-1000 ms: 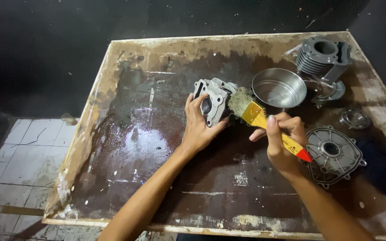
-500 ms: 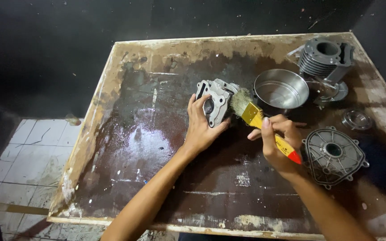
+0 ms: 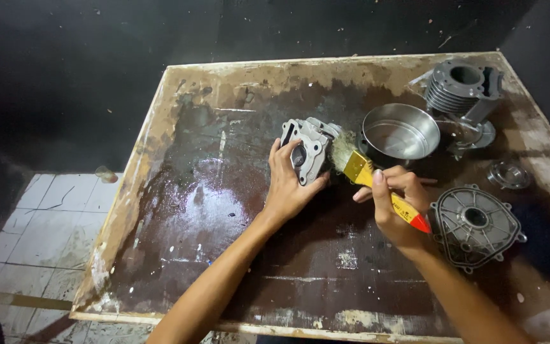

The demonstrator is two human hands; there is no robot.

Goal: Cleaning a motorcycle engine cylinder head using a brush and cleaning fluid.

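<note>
My left hand (image 3: 288, 188) grips a grey cast-metal engine part (image 3: 308, 148), held upright on the wet wooden board (image 3: 211, 210). My right hand (image 3: 394, 204) holds a paintbrush (image 3: 367, 173) with a yellow handle and red tip. The brush's bristles touch the right side of the engine part. Both hands are near the board's middle.
A round metal bowl (image 3: 400, 132) sits just right of the brush. A finned engine cylinder (image 3: 461, 89) stands at the back right, a round metal cover (image 3: 477, 224) lies right of my right hand, and a small round part (image 3: 508, 174) lies beyond it. White floor tiles (image 3: 39, 223) show at left.
The view has shifted slightly. My hands stay on the engine part and brush, the brush making small movements against the part.
</note>
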